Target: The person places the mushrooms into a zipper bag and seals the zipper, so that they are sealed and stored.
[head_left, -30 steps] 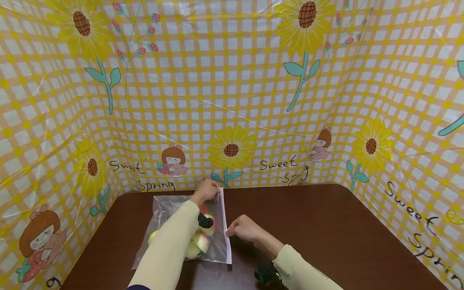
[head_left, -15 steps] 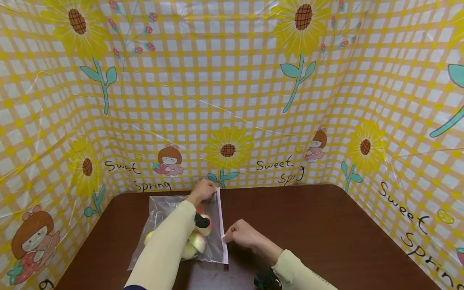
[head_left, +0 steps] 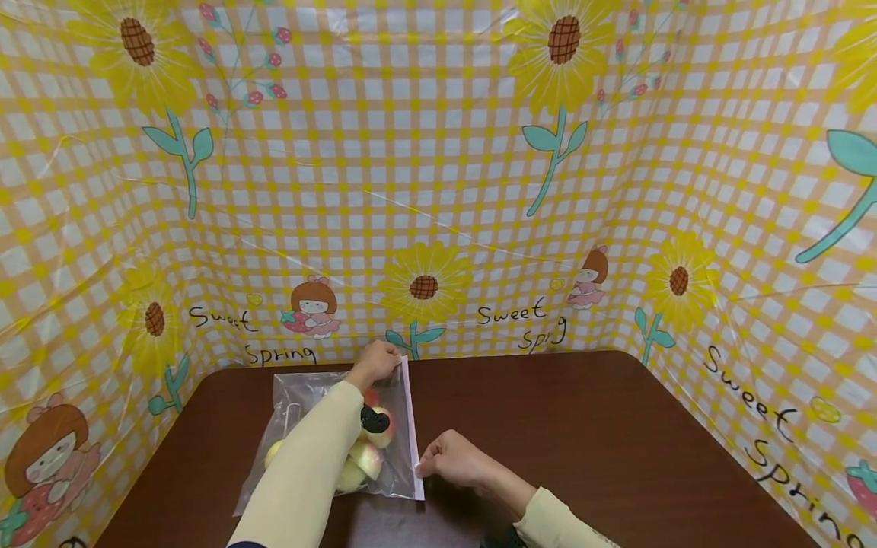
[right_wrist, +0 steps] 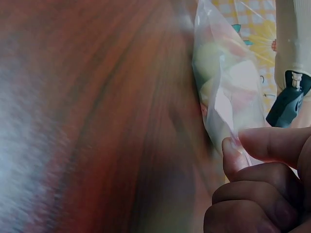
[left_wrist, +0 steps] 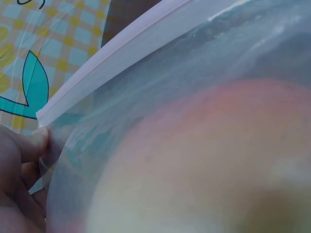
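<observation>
A clear zip bag (head_left: 288, 396) lies on the table's left half, its pale pink zip strip (head_left: 410, 418) facing right. Inside are several yellow-and-red fruits that look like peaches (head_left: 368, 459), partly hidden by the left forearm. My left hand (head_left: 377, 361) reaches across the bag and pinches its far corner beside the strip's end. In the left wrist view, the thumb (left_wrist: 35, 144) presses the film just under the strip. Close to the strip's near end, my right hand (head_left: 455, 459) pinches it between thumb and index finger, the other fingers curled in.
The dark brown table (head_left: 548, 411) extends to the right of the bag. Checked cloth (head_left: 438, 183) with sunflowers stands around the back and sides. A black device (head_left: 374, 419) is strapped on the left wrist.
My right hand has slid along the zip strip toward its near end, still pinching. The left hand keeps hold of the far corner. The whole head view has shifted slightly.
</observation>
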{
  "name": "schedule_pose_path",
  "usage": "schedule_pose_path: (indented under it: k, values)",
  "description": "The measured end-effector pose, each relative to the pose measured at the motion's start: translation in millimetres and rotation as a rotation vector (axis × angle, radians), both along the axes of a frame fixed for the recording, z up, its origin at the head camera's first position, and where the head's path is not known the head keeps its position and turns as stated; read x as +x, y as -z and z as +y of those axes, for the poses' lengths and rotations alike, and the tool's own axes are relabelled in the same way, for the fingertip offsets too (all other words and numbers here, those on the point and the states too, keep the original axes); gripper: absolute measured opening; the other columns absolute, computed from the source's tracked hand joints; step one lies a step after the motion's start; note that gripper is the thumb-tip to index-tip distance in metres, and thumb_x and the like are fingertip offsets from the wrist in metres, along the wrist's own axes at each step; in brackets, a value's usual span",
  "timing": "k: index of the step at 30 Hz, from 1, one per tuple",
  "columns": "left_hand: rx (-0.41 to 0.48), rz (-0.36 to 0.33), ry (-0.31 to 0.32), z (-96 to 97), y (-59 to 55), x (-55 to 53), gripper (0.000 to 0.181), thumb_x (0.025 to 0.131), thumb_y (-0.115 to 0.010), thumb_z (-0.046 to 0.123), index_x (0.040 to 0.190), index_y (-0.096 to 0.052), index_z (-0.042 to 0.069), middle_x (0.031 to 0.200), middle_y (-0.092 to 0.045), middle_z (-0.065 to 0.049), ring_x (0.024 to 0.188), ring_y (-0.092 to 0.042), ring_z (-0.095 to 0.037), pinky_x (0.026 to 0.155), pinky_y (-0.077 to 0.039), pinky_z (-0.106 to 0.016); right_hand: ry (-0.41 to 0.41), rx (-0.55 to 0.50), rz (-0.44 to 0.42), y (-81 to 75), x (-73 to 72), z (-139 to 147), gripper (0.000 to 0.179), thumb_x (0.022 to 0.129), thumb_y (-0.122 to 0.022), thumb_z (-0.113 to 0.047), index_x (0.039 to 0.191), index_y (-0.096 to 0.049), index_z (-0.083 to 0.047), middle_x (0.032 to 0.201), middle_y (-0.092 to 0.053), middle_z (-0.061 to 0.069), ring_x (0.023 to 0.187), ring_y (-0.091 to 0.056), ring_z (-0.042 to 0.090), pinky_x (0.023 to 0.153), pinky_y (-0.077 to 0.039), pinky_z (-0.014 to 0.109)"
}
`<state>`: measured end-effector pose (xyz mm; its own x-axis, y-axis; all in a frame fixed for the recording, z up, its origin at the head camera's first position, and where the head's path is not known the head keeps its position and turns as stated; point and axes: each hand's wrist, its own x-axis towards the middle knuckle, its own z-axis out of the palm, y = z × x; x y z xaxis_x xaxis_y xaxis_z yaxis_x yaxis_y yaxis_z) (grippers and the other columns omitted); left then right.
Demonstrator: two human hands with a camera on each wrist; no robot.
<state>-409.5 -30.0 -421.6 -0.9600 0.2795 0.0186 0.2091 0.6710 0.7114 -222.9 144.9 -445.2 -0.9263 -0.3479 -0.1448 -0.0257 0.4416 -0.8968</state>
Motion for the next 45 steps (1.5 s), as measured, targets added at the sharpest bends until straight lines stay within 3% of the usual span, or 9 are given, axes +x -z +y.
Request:
schedule_pose_path:
  k: [14, 21, 27, 29, 32, 34, 38, 40, 45]
  values:
    - [-0.002, -0.013, -0.039, -6.0, 1.1, -5.9, 0.030, 0.102, -0.056, 0.015, 0.075, -0.068, 0.008, 0.066, -0.058, 0.000, 0.067, -0.053, -0.017, 0.058, -0.041, -0.029, -0.045, -0.010, 0.000, -1.7, 14.5, -1, 0.020, 0.080, -0.072, -0.004, 0.075, -0.066, 0.014, 0.049, -0.038, -0.012, 0.040, -0.024, 0.001, 0.037, -0.017, 0.018]
    - [-0.009, 0.006, -0.057, -13.8, 2.8, -5.5, 0.032, 0.100, -0.058, 0.015, 0.069, -0.062, 0.008, 0.061, -0.053, 0.001, 0.064, -0.050, -0.016, 0.058, -0.039, -0.028, -0.041, -0.009, -0.001, -0.5, 11.0, -4, 0.016, 0.080, -0.073, -0.006, 0.074, -0.070, 0.008, 0.049, -0.040, -0.012, 0.039, -0.025, 0.001, 0.037, -0.018, 0.018]
    - [-0.131, 0.050, -0.041, -17.6, -0.1, -4.2, 0.039, 0.102, -0.053, 0.019, 0.064, -0.053, 0.012, 0.059, -0.043, 0.001, 0.059, -0.042, -0.017, 0.057, -0.034, -0.031, -0.060, 0.035, 0.026, 2.5, 0.9, 0, 0.013, 0.083, -0.075, -0.013, 0.073, -0.076, -0.005, 0.049, -0.037, -0.013, 0.040, -0.024, 0.002, 0.037, -0.019, 0.019]
    - [-0.175, 0.068, -0.035, -18.5, -2.0, -3.6, 0.035, 0.102, -0.052, 0.021, 0.071, -0.061, 0.011, 0.065, -0.049, 0.000, 0.063, -0.046, -0.017, 0.060, -0.036, -0.033, -0.073, 0.056, 0.048, 2.0, -2.5, 2, 0.015, 0.085, -0.074, -0.017, 0.075, -0.077, -0.006, 0.050, -0.037, -0.013, 0.042, -0.025, 0.003, 0.039, -0.019, 0.019]
    - [-0.157, 0.062, -0.034, -19.7, -4.3, -2.2, 0.026, 0.102, -0.053, 0.021, 0.098, -0.075, 0.009, 0.086, -0.066, -0.002, 0.078, -0.057, -0.019, 0.069, -0.045, -0.036, -0.083, 0.096, 0.092, -1.1, -7.2, 5, 0.019, 0.088, -0.073, -0.023, 0.077, -0.080, -0.008, 0.056, -0.042, -0.013, 0.050, -0.028, 0.005, 0.044, -0.021, 0.021]
    - [-0.125, 0.066, -0.028, -20.3, -5.3, -1.8, 0.028, 0.102, -0.054, 0.022, 0.116, -0.074, 0.009, 0.105, -0.072, -0.004, 0.092, -0.063, -0.021, 0.079, -0.052, -0.039, -0.081, 0.130, 0.129, -4.3, -10.2, 7, 0.022, 0.088, -0.072, -0.026, 0.078, -0.080, -0.008, 0.061, -0.049, -0.013, 0.055, -0.033, 0.006, 0.047, -0.023, 0.022]
    - [-0.107, 0.078, 0.039, -18.4, -11.7, 4.0, 0.034, 0.103, -0.056, 0.028, 0.129, -0.069, 0.010, 0.121, -0.072, -0.008, 0.112, -0.065, -0.027, 0.094, -0.054, -0.044, -0.069, 0.207, 0.226, -12.5, -16.3, 15, 0.027, 0.092, -0.070, -0.029, 0.081, -0.078, -0.006, 0.067, -0.057, -0.010, 0.059, -0.040, 0.007, 0.050, -0.030, 0.023]
    - [-0.120, 0.084, 0.112, -17.7, -17.4, 8.9, 0.037, 0.104, -0.055, 0.031, 0.132, -0.067, 0.011, 0.117, -0.074, -0.009, 0.090, -0.070, -0.022, 0.092, -0.054, -0.043, -0.078, 0.241, 0.275, -15.8, -20.2, 22, 0.027, 0.094, -0.068, -0.032, 0.085, -0.077, -0.007, 0.068, -0.059, -0.006, 0.058, -0.043, 0.007, 0.050, -0.034, 0.023]
    - [-0.171, 0.107, 0.240, -11.7, -38.4, 30.3, 0.046, 0.104, -0.051, 0.043, 0.141, -0.060, 0.017, 0.116, -0.074, -0.009, 0.080, -0.069, -0.024, 0.089, -0.054, -0.042, -0.107, 0.298, 0.391, -19.9, -31.8, 44, 0.024, 0.098, -0.064, -0.036, 0.100, -0.074, -0.014, 0.078, -0.066, -0.005, 0.067, -0.054, 0.009, 0.058, -0.044, 0.024]
